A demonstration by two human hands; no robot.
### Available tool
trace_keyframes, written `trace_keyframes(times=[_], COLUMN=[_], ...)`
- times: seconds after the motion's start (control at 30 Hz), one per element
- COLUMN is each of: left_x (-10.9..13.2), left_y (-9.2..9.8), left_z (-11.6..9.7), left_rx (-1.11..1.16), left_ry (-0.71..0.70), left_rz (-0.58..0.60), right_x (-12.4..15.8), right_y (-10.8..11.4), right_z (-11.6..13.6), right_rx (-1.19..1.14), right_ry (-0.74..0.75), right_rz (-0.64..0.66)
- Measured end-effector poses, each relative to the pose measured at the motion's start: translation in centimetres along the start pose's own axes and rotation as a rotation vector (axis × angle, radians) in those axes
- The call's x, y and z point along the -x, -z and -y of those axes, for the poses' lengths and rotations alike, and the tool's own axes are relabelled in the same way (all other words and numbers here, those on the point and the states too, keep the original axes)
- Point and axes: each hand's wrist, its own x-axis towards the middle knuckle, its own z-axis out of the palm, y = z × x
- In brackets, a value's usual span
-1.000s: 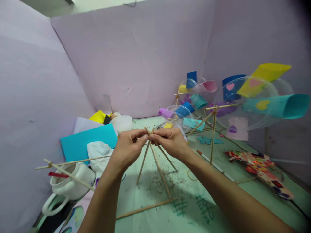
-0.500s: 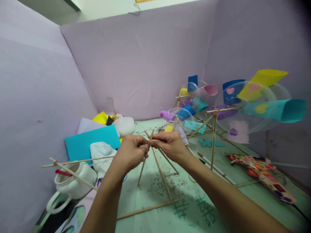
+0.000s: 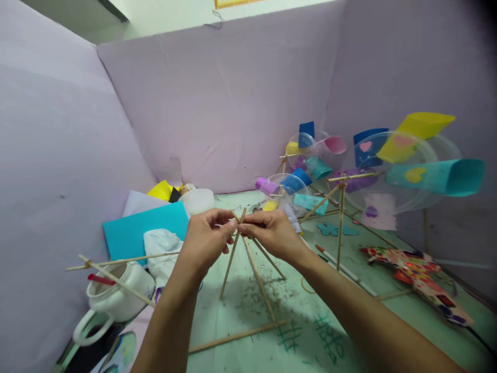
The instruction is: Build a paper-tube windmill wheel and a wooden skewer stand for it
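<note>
Thin wooden sticks (image 3: 259, 280) stand splayed on the pale green table, crossing near their tops, where a binding shows between the fingers. My left hand (image 3: 212, 238) is at the left of this crossing, thumb and fingers closed on the joint. From the right, my right hand (image 3: 274, 233) pinches the same joint with thumb and forefinger. Further left, another pair of joined sticks (image 3: 116, 280) leans across a white mug (image 3: 118, 292).
Models with clear discs and coloured paper cups (image 3: 411, 166) stand at the right. A patterned glue gun (image 3: 419, 280) lies nearer. At the left are a turquoise sheet (image 3: 143, 228) and crumpled white tissue (image 3: 163, 254). A loose stick (image 3: 233, 338) lies in front.
My left hand has shifted slightly left and its fingers have loosened and changed position at the joint. My right hand has stayed nearly still.
</note>
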Motion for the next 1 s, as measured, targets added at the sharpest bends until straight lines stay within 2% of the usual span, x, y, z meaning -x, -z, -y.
trace_keyframes(times=[0.23,0.43,0.6,0.63,0.7,0.77,0.8,0.83,0.87,0.9,0.93,1.0], left_x=[-0.2,-0.3,-0.5,-0.3,0.8,2.6,3.7,4.7,5.7,6.4,6.8,6.9], left_y=[-1.3,-1.4,-1.0,-1.0,-1.2,-2.1,-2.8,-3.7,-4.8,-6.0,-7.3,-9.8], left_z=[0.6,0.8,0.4,0.3,0.2,0.8,1.3,1.9,2.6,3.4,4.0,4.9], left_rx=[0.223,0.139,0.079,0.039,-0.101,-0.284,-0.374,-0.429,-0.472,-0.527,-0.600,-0.714], left_ry=[-0.028,-0.049,-0.078,-0.082,-0.161,-0.372,-0.512,-0.656,-0.735,-0.739,-0.696,-0.528], left_rz=[-0.065,-0.064,-0.032,-0.083,-0.307,-0.537,-0.539,-0.437,-0.237,-0.017,0.190,0.467], right_x=[-0.1,-0.1,-0.1,-0.1,-0.1,-0.2,-0.2,-0.2,-0.2,-0.2,-0.2,-0.2], right_y=[0.0,0.0,0.1,0.1,0.2,0.4,0.4,0.5,0.6,0.7,0.7,0.8], right_z=[-0.3,-0.9,-0.4,-0.2,0.0,0.1,0.1,0.0,0.0,0.0,0.0,0.0], right_rx=[-0.003,-0.004,-0.015,-0.012,-0.012,-0.025,-0.027,-0.021,-0.008,0.012,0.030,0.041], right_ry=[-0.018,-0.033,-0.051,-0.053,-0.053,-0.039,-0.030,-0.023,-0.020,-0.018,-0.019,-0.019], right_rz=[-0.012,-0.039,-0.017,-0.007,0.010,0.037,0.051,0.061,0.070,0.079,0.084,0.091])
